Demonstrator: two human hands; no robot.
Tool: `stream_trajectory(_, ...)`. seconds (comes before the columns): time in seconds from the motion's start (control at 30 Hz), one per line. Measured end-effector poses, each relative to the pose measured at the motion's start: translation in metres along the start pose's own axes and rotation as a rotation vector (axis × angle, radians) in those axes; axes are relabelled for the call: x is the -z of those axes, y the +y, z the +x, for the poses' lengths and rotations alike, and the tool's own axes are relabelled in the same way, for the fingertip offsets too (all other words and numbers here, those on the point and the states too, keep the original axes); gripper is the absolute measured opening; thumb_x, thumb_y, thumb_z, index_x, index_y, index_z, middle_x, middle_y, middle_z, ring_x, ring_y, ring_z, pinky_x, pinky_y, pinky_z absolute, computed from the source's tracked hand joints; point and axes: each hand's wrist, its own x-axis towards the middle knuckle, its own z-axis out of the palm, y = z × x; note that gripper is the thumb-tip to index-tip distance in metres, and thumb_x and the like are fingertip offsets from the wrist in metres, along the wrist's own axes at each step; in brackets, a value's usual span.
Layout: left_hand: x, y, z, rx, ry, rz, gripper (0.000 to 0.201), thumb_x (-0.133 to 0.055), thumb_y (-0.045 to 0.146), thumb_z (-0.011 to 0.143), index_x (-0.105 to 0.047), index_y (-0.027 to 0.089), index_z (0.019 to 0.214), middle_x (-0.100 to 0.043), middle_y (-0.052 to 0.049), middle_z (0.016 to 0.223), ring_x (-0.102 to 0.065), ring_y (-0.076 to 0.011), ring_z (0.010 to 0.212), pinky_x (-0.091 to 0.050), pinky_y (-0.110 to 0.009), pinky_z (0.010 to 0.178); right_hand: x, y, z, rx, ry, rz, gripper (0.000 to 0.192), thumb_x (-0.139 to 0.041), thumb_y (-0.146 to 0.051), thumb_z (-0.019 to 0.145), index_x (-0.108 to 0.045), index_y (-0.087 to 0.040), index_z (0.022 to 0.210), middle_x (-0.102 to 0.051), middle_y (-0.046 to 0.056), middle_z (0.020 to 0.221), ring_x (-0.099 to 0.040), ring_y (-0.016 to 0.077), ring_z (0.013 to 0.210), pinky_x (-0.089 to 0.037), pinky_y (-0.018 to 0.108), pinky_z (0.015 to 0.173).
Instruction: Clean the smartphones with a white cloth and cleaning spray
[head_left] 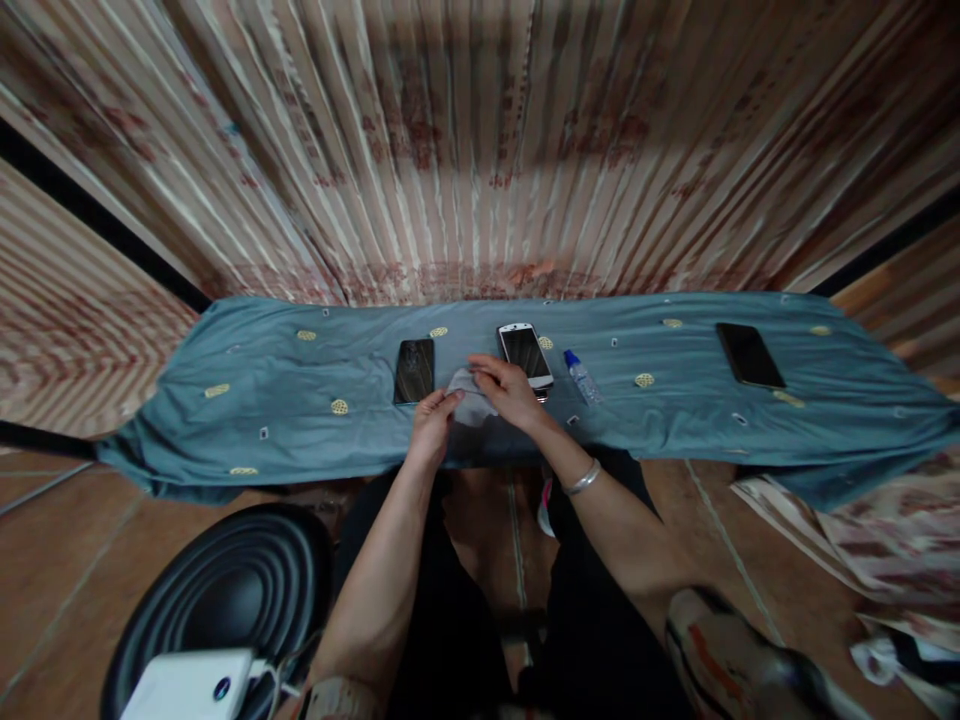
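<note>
Between both hands, low over the front of the table, is a thin whitish cloth or tissue [471,404]. My left hand [433,418] pinches its left edge between thumb and fingers. Its right part is gripped by my right hand [510,390], whose fingers bend over the top of it. Just left of the hands lies a dark phone [415,370] with a glossy surface. Behind my right hand, partly covered by it, rests a white-framed phone [525,352]. A small clear bottle with a blue cap [583,378] lies to the right of that hand.
Another black phone [751,355] lies toward the table's right end. A teal patterned cloth [360,350] covers the narrow table, with a striped curtain [450,150] behind. At lower left, a white power bank [191,685] with a cable sits on a round black stool [225,590].
</note>
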Motion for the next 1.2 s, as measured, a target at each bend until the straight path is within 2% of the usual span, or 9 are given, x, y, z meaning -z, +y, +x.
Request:
stream_trajectory(0.13, 0.004, 0.005, -0.003, 0.038, 0.04, -0.073, 0.027, -0.084, 0.029, 0.045, -0.066, 0.018, 0.062, -0.066, 0.002, 0.058, -0.057, -0.0098, 0.053, -0.046, -0.024, 0.058, 0.012, -0.006, 0.001, 0.01, 0.079, -0.128, 0.033, -0.05, -0.026, 0.092, -0.064, -0.018, 0.121, -0.075, 0.01, 0.108, -0.07, 0.0216, 0.1, -0.052, 0.036, 0.094)
stream_trajectory(0.3, 0.011, 0.006, -0.002, 0.082, 0.084, -0.133, 0.024, -0.08, 0.022, 0.044, -0.066, 0.018, 0.064, -0.066, 0.003, 0.06, -0.057, -0.0096, 0.052, -0.044, -0.023, 0.052, 0.058, -0.002, 0.004, 0.024, 0.288, -0.334, 0.036, -0.045, -0.03, 0.094, -0.062, -0.017, 0.124, -0.073, 0.013, 0.114, -0.069, 0.0242, 0.104, -0.05, 0.038, 0.096)
stream_trajectory(0.47, 0.015, 0.006, -0.004, 0.066, 0.038, -0.152, 0.025, -0.081, 0.025, 0.051, -0.065, 0.017, 0.068, -0.067, 0.001, 0.064, -0.061, -0.0111, 0.057, -0.048, -0.025, 0.057, 0.109, 0.023, 0.002, -0.153, 0.508, -0.545, 0.041, -0.044, -0.028, 0.092, -0.061, -0.011, 0.126, -0.071, 0.018, 0.117, -0.067, 0.0277, 0.107, -0.048, 0.041, 0.097)
stream_trajectory(0.57, 0.013, 0.005, -0.006, 0.04, 0.063, -0.164, 0.033, -0.084, 0.039, 0.053, -0.066, 0.016, 0.069, -0.068, 0.0, 0.064, -0.062, -0.0119, 0.057, -0.047, -0.024, 0.055, 0.126, 0.037, -0.004, -0.294, 0.544, -0.71, 0.048, -0.048, -0.021, 0.089, -0.055, -0.004, 0.133, -0.062, 0.024, 0.132, -0.06, 0.0305, 0.12, -0.042, 0.043, 0.105)
stream_trajectory(0.7, 0.013, 0.002, -0.006, 0.057, 0.113, -0.136, 0.036, -0.087, 0.036, 0.045, -0.061, 0.015, 0.059, -0.064, 0.002, 0.056, -0.057, -0.0102, 0.05, -0.044, -0.022, 0.051, 0.131, 0.045, -0.014, -0.575, 0.349, -0.767, 0.053, -0.06, -0.029, 0.088, -0.052, -0.004, 0.134, -0.057, 0.027, 0.135, -0.056, 0.0307, 0.126, -0.042, 0.038, 0.102)
stream_trajectory(0.83, 0.018, -0.002, -0.003, 0.033, 0.119, -0.118, 0.034, -0.085, 0.035, 0.045, -0.064, 0.015, 0.064, -0.065, 0.002, 0.059, -0.058, -0.0115, 0.055, -0.046, -0.024, 0.057, 0.127, 0.048, -0.018, -0.686, 0.298, -0.721, 0.034, -0.071, -0.034, 0.082, -0.069, -0.008, 0.104, -0.069, 0.025, 0.115, -0.064, 0.0323, 0.114, -0.045, 0.036, 0.092)
stream_trajectory(0.93, 0.022, -0.002, -0.003, -0.116, 0.149, 0.099, 0.022, -0.081, 0.033, 0.054, -0.069, 0.017, 0.065, -0.065, 0.001, 0.06, -0.057, -0.0125, 0.058, -0.044, -0.024, 0.059, 0.124, 0.048, -0.019, -0.701, 0.34, -0.653, 0.019, -0.073, -0.03, 0.078, -0.072, -0.012, 0.083, -0.073, 0.023, 0.104, -0.065, 0.033, 0.11, -0.045, 0.036, 0.091)
stream_trajectory(1.07, 0.029, 0.003, -0.006, -0.447, 0.16, 0.436, 0.004, -0.076, 0.021, 0.062, -0.075, 0.022, 0.065, -0.07, -0.003, 0.071, -0.061, -0.0175, 0.077, -0.046, -0.027, 0.072, 0.126, 0.038, -0.02, -0.647, 0.488, -0.507, 0.019, -0.072, -0.032, 0.077, -0.072, -0.013, 0.076, -0.075, 0.019, 0.093, -0.066, 0.0324, 0.105, -0.047, 0.035, 0.085)
stream_trajectory(1.2, 0.035, 0.008, -0.01, -0.355, 0.176, 0.352, 0.004, -0.074, 0.023, 0.066, -0.074, 0.019, 0.067, -0.065, 0.0, 0.06, -0.053, -0.0122, 0.059, -0.041, -0.024, 0.059, 0.12, 0.016, -0.022, -0.522, 0.599, -0.276, 0.037, -0.062, -0.05, 0.082, -0.072, -0.015, 0.087, -0.075, 0.008, 0.084, -0.069, 0.022, 0.083, -0.051, 0.028, 0.069)
